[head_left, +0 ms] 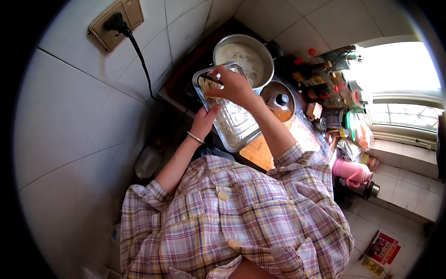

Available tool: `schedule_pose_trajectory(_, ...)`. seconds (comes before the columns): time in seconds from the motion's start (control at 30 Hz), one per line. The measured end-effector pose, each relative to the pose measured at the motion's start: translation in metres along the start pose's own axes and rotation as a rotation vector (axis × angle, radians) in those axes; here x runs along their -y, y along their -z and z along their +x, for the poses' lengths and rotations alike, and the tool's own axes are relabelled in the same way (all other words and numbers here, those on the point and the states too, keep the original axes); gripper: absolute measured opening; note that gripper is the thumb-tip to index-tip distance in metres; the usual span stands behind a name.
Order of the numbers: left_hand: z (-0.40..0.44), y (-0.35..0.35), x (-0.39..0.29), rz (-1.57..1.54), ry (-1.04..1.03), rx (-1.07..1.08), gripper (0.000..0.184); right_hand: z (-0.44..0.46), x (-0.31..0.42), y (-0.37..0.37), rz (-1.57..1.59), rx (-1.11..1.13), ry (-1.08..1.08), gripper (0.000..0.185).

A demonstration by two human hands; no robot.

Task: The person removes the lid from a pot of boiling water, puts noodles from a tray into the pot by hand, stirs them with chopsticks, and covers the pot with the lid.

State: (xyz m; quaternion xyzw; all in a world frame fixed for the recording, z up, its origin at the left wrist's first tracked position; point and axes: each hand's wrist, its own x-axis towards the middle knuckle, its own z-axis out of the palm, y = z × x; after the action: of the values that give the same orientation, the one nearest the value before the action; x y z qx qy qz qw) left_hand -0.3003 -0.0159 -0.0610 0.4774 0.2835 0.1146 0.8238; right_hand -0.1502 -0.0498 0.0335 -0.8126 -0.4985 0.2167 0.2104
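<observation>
A shallow rectangular metal tray (231, 135) is held tilted beside the stove, its upper end close to the pot. My left hand (204, 123) is closed on the tray's left edge, thumb on the rim. Pale, noodle-like strands (206, 88) lie at the tray's upper end; white powder dusts its bottom. Over that end, my right hand (236, 87) grips dark chopsticks (211, 79), their tips at the strands. Whitish liquid with some strands in it fills the metal pot (269, 60) just beyond the tray.
A glass-lidded pan (290, 100) stands right of the tray, near a wooden board (258, 153). Bottles and jars (320, 81) crowd the counter by the window. A pink thermos (348, 170) is further right. A black power cord (139, 53) hangs from the wall socket.
</observation>
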Motion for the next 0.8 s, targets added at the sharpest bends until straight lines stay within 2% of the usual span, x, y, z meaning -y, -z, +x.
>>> schedule_pose_trajectory(0.1, 0.001, -0.002, -0.002, 0.057, 0.005, 0.000, 0.041, 0.001, 0.002, -0.009, 0.076, 0.028, -0.123, 0.057)
schedule_pose_trajectory(0.13, 0.002, -0.002, 0.000, 0.100, -0.013, 0.012, 0.041, 0.000, -0.001, -0.011, 0.109, 0.019, -0.134, 0.064)
schedule_pose_trajectory(0.23, 0.001, -0.003, 0.004, 0.161, -0.086, 0.015, 0.040, -0.007, 0.000, -0.013, 0.192, -0.031, -0.087, 0.065)
schedule_pose_trajectory(0.3, 0.001, -0.003, 0.009, 0.181, -0.143, 0.009, 0.040, -0.011, 0.006, -0.013, 0.168, -0.025, -0.106, 0.061)
schedule_pose_trajectory(0.4, -0.001, 0.000, 0.017, 0.238, -0.043, 0.061, 0.040, -0.015, 0.009, -0.016, 0.051, 0.018, -0.092, 0.048)
schedule_pose_trajectory(0.5, -0.005, -0.005, 0.012, 0.078, -0.004, 0.028, 0.035, -0.018, -0.007, -0.016, -0.001, -0.034, -0.058, 0.040)
schedule_pose_trajectory(0.57, -0.005, -0.003, 0.017, -0.056, 0.038, 0.083, 0.031, -0.014, -0.026, -0.007, 0.070, -0.011, -0.076, 0.034)
schedule_pose_trajectory(0.63, -0.008, -0.004, 0.016, -0.052, 0.055, 0.071, 0.029, -0.009, -0.043, 0.007, 0.431, 0.082, -0.186, 0.029)
schedule_pose_trajectory(0.7, -0.007, -0.003, 0.016, -0.039, 0.037, 0.072, 0.029, -0.008, -0.045, 0.029, 0.716, 0.017, -0.271, 0.023)
schedule_pose_trajectory(0.8, -0.008, -0.004, 0.016, -0.077, 0.038, 0.062, 0.029, -0.004, -0.053, 0.065, 0.855, -0.076, -0.238, 0.018)
